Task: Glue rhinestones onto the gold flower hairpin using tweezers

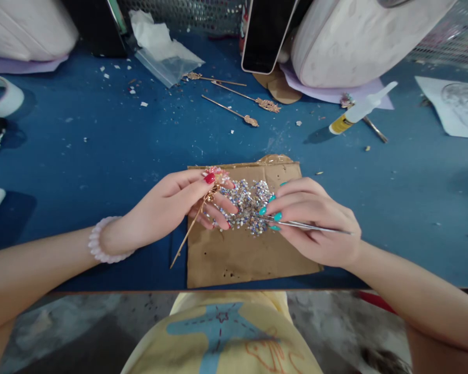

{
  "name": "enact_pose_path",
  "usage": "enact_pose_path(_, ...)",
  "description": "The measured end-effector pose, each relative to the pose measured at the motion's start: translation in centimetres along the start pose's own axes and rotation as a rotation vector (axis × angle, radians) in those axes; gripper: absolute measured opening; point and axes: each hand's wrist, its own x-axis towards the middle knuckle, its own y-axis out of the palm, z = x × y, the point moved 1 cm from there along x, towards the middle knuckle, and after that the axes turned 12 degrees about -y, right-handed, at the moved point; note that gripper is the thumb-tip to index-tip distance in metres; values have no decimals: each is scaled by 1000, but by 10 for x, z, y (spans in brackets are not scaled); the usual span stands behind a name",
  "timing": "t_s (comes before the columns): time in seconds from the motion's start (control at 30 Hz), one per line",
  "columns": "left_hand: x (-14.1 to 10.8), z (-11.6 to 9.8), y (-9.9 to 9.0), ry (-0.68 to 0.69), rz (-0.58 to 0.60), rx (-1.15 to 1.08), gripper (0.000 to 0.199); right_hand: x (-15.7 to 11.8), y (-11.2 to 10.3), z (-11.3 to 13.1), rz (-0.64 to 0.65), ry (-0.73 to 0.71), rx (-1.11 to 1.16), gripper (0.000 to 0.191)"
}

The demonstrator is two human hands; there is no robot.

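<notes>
A gold hairpin [187, 238] with a pink flower-like head [217, 174] is pinched between the thumb and fingers of my left hand [179, 200], its stick slanting down to the left. My right hand [315, 218] grips thin metal tweezers [308, 225], their tips pointing left into a pile of small glittering rhinestones [253, 200]. The pile lies on a piece of brown cardboard [234, 259] between both hands. Fingers of my left hand hang over the left side of the pile.
Several gold hairpins [230, 110] lie farther back on the blue table [120, 135], near a plastic bag [167, 62]. A glue bottle [343, 123] leans at the right. A phone [267, 36] stands at the back beside a white bag [335, 41]. White tape [8, 98] lies left.
</notes>
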Motion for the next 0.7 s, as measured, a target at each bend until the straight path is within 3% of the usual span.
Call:
enact_pose_path(0.3, 1, -3, -1, 48, -26, 74, 17, 2, -1, 0, 21, 8, -3, 10)
enact_pose_path(0.7, 1, -2, -3, 103, -75, 68, 19, -2, 4, -2, -12, 8, 17, 8)
